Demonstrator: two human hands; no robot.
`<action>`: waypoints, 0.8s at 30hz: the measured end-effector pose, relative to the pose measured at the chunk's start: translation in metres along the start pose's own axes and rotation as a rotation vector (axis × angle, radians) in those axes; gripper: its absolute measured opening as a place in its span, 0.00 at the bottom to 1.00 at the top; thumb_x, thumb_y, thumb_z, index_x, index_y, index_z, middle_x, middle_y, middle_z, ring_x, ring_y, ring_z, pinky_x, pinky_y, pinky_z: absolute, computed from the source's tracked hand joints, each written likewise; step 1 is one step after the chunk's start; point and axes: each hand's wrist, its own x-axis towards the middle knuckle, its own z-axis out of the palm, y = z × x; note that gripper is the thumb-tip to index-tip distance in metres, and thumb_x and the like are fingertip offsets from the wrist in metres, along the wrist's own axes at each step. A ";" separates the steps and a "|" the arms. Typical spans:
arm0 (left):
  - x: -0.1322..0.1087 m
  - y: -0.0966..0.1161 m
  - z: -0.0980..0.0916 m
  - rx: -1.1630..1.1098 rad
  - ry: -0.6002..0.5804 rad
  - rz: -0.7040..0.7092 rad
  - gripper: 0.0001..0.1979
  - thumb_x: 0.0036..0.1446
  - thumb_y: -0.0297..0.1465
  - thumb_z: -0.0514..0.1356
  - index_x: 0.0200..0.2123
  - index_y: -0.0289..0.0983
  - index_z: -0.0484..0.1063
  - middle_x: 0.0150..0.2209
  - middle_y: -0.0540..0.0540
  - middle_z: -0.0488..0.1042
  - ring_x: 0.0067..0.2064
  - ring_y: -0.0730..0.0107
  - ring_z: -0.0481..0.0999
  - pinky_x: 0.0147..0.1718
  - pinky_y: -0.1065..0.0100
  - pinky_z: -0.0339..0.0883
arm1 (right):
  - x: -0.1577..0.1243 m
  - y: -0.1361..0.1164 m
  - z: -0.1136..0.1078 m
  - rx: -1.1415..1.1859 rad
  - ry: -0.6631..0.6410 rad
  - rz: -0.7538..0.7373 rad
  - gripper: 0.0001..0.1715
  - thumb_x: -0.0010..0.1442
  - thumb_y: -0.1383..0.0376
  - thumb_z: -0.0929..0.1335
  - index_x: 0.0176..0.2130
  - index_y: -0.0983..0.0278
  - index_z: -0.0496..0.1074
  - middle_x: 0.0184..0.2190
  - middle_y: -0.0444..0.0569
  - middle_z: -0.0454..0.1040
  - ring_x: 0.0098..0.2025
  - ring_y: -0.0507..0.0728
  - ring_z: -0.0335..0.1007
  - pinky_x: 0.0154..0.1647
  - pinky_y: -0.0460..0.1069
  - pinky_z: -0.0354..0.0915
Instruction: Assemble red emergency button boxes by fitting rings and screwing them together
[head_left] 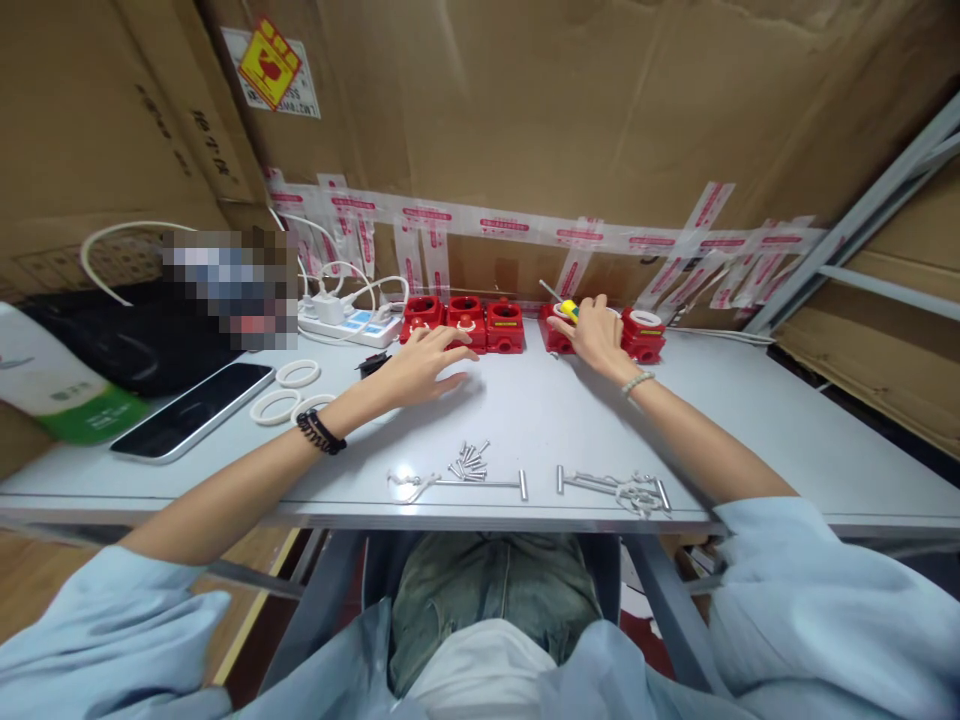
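My left hand [429, 364] is open over the table, fingers spread and palm down. It hovers by, or rests on, the front of several red housings [505, 330] with round openings; I cannot tell if it touches them. In my right hand [598, 337] is a screwdriver [569, 309] with a yellow handle, its thin shaft pointing up and to the left. That hand lies over another red housing [551, 325] and partly hides it. Just right of it sits a red housing with a white ring [643, 320] on top.
Loose screws [469, 462] lie near the table's front edge, beside metal T-shaped rods [480, 484] and a second bundle [615, 489]. To the left are white rings [276, 407], a phone [193, 411] and a power strip [352, 325] with cables. Taped cardboard [525, 120] stands behind.
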 end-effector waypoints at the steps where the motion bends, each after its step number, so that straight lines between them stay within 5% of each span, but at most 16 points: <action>1: 0.007 0.001 0.000 0.023 -0.014 -0.017 0.15 0.67 0.36 0.53 0.54 0.39 0.69 0.57 0.37 0.68 0.56 0.52 0.69 0.52 0.51 0.60 | -0.003 0.004 -0.006 0.034 0.035 0.000 0.35 0.65 0.45 0.61 0.50 0.75 0.68 0.51 0.71 0.69 0.46 0.73 0.73 0.41 0.58 0.65; 7: 0.073 -0.002 0.012 0.152 -0.108 -0.106 0.25 0.66 0.33 0.51 0.64 0.32 0.58 0.62 0.31 0.64 0.60 0.46 0.66 0.53 0.50 0.57 | -0.045 0.029 -0.041 0.149 0.076 -0.096 0.21 0.61 0.51 0.67 0.42 0.66 0.72 0.40 0.58 0.77 0.41 0.66 0.73 0.37 0.53 0.60; 11: 0.099 -0.004 0.022 0.202 -0.201 -0.169 0.27 0.62 0.30 0.53 0.63 0.30 0.59 0.56 0.31 0.70 0.57 0.47 0.68 0.54 0.52 0.56 | -0.067 0.034 -0.048 0.190 0.016 -0.106 0.20 0.61 0.51 0.67 0.37 0.66 0.71 0.37 0.57 0.77 0.36 0.62 0.72 0.35 0.52 0.57; 18: 0.094 0.003 0.017 0.208 -0.199 -0.175 0.22 0.61 0.29 0.54 0.58 0.33 0.66 0.52 0.31 0.70 0.54 0.48 0.69 0.46 0.54 0.60 | -0.067 0.032 -0.045 0.358 -0.057 -0.104 0.18 0.60 0.52 0.67 0.30 0.64 0.68 0.28 0.51 0.74 0.30 0.58 0.68 0.31 0.50 0.55; 24: 0.081 0.037 -0.012 0.120 -0.192 -0.013 0.17 0.57 0.25 0.56 0.50 0.33 0.74 0.49 0.35 0.72 0.51 0.50 0.69 0.47 0.54 0.59 | -0.068 0.029 -0.044 0.537 -0.196 -0.121 0.20 0.58 0.49 0.67 0.29 0.63 0.65 0.25 0.47 0.72 0.25 0.54 0.67 0.30 0.50 0.57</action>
